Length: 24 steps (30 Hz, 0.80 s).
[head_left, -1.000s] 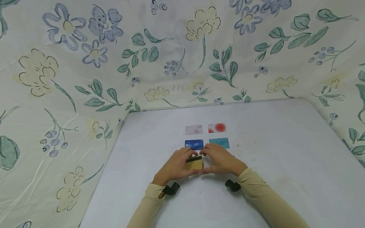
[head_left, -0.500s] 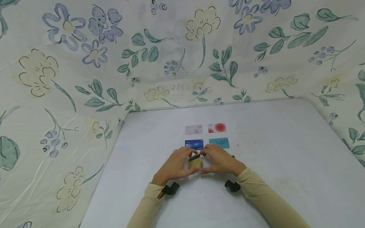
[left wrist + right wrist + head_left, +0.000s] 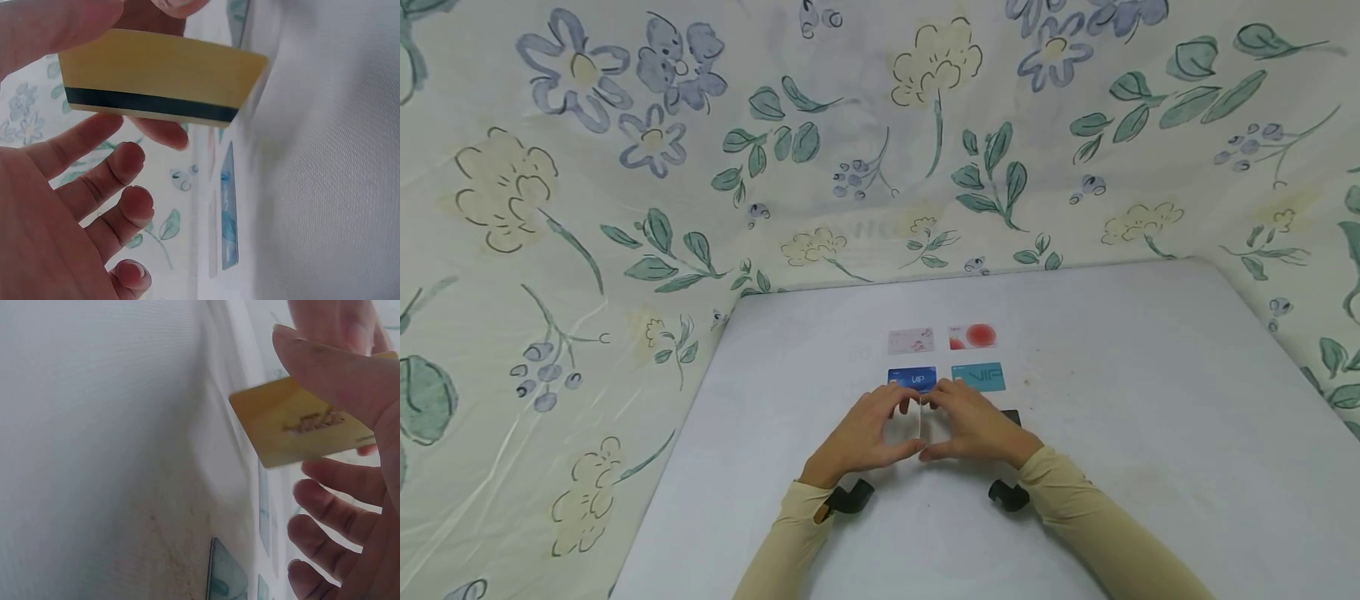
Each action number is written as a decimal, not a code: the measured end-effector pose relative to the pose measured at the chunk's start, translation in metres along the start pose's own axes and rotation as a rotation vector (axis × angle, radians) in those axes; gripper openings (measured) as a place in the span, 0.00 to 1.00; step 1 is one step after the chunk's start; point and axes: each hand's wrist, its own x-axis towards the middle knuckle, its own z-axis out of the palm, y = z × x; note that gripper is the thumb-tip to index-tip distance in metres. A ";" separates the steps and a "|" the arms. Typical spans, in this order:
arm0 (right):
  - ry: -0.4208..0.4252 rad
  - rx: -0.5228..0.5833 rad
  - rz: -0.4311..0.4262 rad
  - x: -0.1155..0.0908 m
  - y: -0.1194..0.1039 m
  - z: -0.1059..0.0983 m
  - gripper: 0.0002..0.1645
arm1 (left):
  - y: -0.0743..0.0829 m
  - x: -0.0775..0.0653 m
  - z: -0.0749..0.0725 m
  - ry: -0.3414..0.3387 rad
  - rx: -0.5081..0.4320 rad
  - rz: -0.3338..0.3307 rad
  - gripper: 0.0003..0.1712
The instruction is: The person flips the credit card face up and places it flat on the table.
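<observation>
A gold bank-style card (image 3: 162, 72) with a dark magnetic stripe stands on edge between my two hands. In the head view it shows only as a thin line. My left hand (image 3: 856, 433) pinches it by its edges, thumb on the near side and index finger on the far side. My right hand (image 3: 981, 427) holds it the same way from the right, its thumb crossing the printed gold face (image 3: 300, 425) in the right wrist view. The other fingers of both hands are loosely bent, off the card.
Beyond the hands, a blue VIP card (image 3: 912, 378), a teal VIP card (image 3: 979, 377), a pale pink card (image 3: 911, 341) and a red-circle card (image 3: 973, 336) lie in two rows on the white table (image 3: 1120, 350). A dark card (image 3: 1013, 417) lies partly under the right hand.
The gold card has turned from showing its striped back to edge-on toward the head camera. My right hand has shifted slightly left, uncovering part of the dark card.
</observation>
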 end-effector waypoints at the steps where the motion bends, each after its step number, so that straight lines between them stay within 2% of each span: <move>1: 0.004 0.002 -0.004 0.000 0.000 0.000 0.45 | 0.000 0.000 0.000 -0.002 -0.006 -0.005 0.32; 12: 0.038 -0.007 -0.020 0.001 0.003 0.004 0.37 | 0.000 0.000 -0.002 0.000 -0.025 -0.003 0.32; 24: 0.068 -0.054 -0.028 0.001 0.005 0.006 0.35 | -0.003 0.000 -0.003 -0.001 -0.040 -0.024 0.33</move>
